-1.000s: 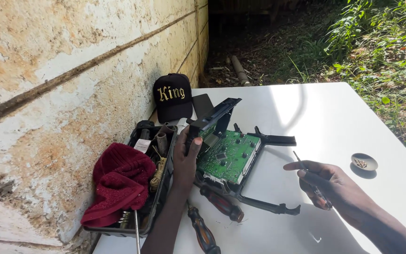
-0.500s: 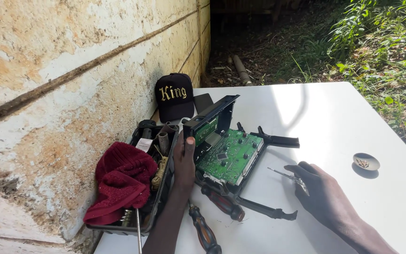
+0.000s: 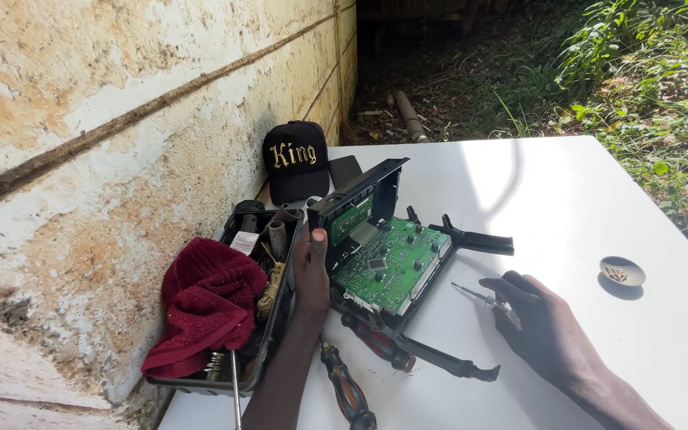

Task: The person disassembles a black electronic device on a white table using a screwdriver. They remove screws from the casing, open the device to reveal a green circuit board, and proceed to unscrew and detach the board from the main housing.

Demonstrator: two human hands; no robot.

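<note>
Head view shows your left hand [image 3: 310, 271] pressed flat against the opened device's green circuit board [image 3: 392, 263] on the white table [image 3: 567, 191], while your right hand [image 3: 539, 318] pinches a thin screwdriver [image 3: 479, 296]; keep that bracing hand firm and approach slowly.

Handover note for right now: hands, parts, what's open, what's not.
Left hand steadies the opened black device housing at its left edge. Right hand holds a thin screwdriver, tip toward the green circuit board, not touching it. Cover is lifted, board exposed and seated in the housing. Small dish sits right; toolbox with red cloth left; spare screwdrivers in front.
</note>
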